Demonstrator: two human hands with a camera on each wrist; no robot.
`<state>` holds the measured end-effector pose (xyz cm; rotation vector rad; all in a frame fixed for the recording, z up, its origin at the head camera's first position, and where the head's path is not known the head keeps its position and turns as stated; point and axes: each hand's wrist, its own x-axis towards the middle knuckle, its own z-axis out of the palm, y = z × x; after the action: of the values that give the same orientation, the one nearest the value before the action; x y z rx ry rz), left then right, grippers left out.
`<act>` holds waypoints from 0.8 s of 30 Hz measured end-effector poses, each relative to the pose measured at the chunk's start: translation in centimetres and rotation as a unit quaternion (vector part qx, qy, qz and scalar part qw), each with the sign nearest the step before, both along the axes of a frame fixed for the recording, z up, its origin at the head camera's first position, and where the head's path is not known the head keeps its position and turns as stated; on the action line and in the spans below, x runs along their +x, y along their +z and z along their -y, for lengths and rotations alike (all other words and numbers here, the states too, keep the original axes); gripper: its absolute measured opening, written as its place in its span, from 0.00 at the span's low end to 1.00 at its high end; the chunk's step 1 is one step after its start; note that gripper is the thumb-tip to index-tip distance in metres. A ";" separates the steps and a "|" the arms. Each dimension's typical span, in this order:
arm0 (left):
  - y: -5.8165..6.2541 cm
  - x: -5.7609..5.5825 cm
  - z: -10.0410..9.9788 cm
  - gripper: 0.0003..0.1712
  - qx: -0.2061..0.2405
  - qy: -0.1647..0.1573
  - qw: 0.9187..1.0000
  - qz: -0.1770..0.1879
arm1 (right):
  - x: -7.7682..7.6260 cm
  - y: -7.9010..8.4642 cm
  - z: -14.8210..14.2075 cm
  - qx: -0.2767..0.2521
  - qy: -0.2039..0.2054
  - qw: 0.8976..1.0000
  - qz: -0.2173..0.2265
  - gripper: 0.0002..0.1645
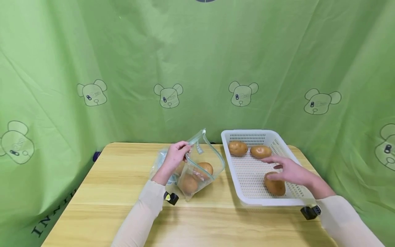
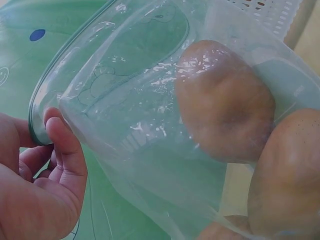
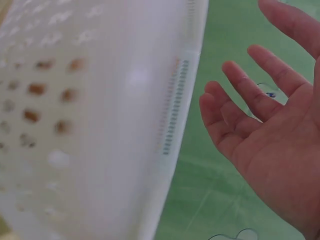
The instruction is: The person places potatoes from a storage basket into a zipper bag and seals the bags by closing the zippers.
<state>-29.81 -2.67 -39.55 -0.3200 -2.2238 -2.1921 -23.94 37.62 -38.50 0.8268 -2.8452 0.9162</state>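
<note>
One potato point(image 1: 276, 187) lies beneath the spread right grip point(image 1: 290, 170); the left grip point(image 1: 174, 156) pinches a bag point(image 1: 200, 148).

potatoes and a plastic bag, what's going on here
A person's left hand grips the rim of an open clear bag with potatoes inside. Their right hand holds nothing, fingers apart, over a white basket, by its nearest potato. Two other potatoes lie toward the basket's far side.
</note>
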 end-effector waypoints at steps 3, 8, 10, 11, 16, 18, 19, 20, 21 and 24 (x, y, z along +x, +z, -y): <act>0.1 0.0 0.2 0.12 0.002 -0.004 1.000 0.004 | 0.0 -0.7 -0.7 0.003 -0.003 1.000 0.013 0.34; 1.4 0.9 0.4 0.12 -0.008 -0.014 1.000 0.010 | -0.3 -1.7 -1.7 0.001 -0.011 0.999 0.040 0.36; 1.4 0.9 0.5 0.12 -0.012 -0.016 1.000 0.010 | -0.5 -2.2 -2.1 0.001 -0.008 0.999 0.048 0.37; 1.4 0.9 0.5 0.12 -0.010 -0.016 1.000 0.008 | -0.5 -2.3 -2.3 0.003 -0.007 0.998 0.054 0.38; 0.1 -0.1 0.4 0.12 0.000 -0.014 1.000 0.002 | -0.5 -3.1 -3.1 0.017 -0.010 0.996 0.085 0.40; 0.0 -0.1 0.4 0.12 0.002 -0.011 1.000 -0.002 | -0.5 -3.4 -3.4 0.021 -0.013 0.995 0.096 0.40; -0.1 0.0 0.4 0.12 0.004 -0.009 1.000 -0.004 | -0.5 -3.5 -3.5 0.020 -0.013 0.995 0.100 0.41; -0.1 0.0 0.4 0.11 0.005 -0.007 1.000 -0.004 | -0.6 -3.6 -3.6 0.019 -0.014 0.994 0.103 0.41; -0.1 0.0 0.4 0.11 0.006 -0.006 1.000 -0.006 | -0.6 -3.7 -3.7 0.017 -0.014 0.994 0.106 0.41; -0.1 0.0 0.4 0.11 0.005 -0.004 1.000 -0.007 | -0.8 -4.0 -3.9 0.010 -0.011 0.994 0.111 0.42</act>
<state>-29.79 -3.09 -39.68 -0.3447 -2.2072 -2.1967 -24.74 41.47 -42.48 0.7352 -3.0491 1.0388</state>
